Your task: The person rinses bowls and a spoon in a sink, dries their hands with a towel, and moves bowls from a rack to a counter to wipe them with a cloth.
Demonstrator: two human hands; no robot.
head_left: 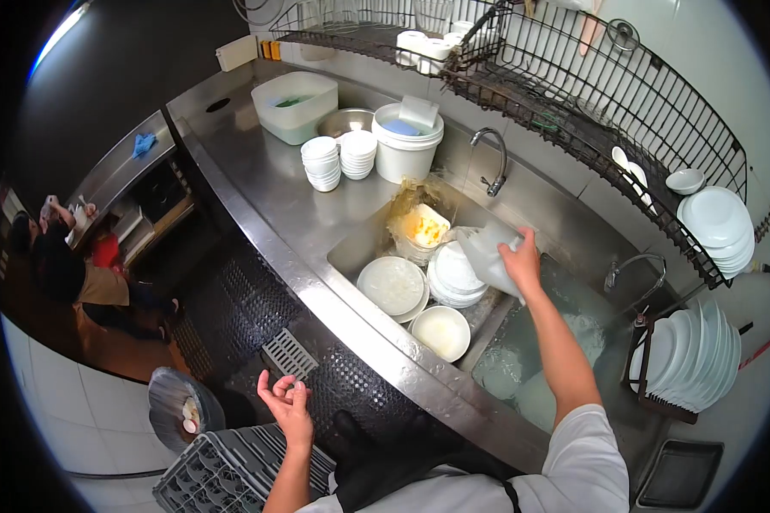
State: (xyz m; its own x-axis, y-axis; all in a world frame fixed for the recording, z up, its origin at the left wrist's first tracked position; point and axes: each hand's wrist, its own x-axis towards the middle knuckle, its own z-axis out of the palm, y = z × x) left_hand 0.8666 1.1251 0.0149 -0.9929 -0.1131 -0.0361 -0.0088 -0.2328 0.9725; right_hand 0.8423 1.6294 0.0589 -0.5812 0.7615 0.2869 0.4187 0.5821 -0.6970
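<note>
My right hand (520, 261) grips a translucent plastic container (488, 250), tilted over the divider between the two sink basins. Below it in the left basin are a stack of white plates (456, 272), some wet round plates (392, 286) and a white bowl (441, 333). Behind them stands a lined bin (415, 246) with a white tub of yellow-orange food scraps (425, 226) on top. Over the floor, away from the sink, my left hand (289, 410) is open with loosely bent fingers and nothing in it.
Cloudy water with submerged dishes fills the right basin (535, 342). Stacked cups (321, 162), a white bucket (408, 145) and a plastic tub (295, 107) stand on the counter. A plate rack (689, 350) is at right, a wire shelf (590, 111) above. A person (85, 265) bends at far left.
</note>
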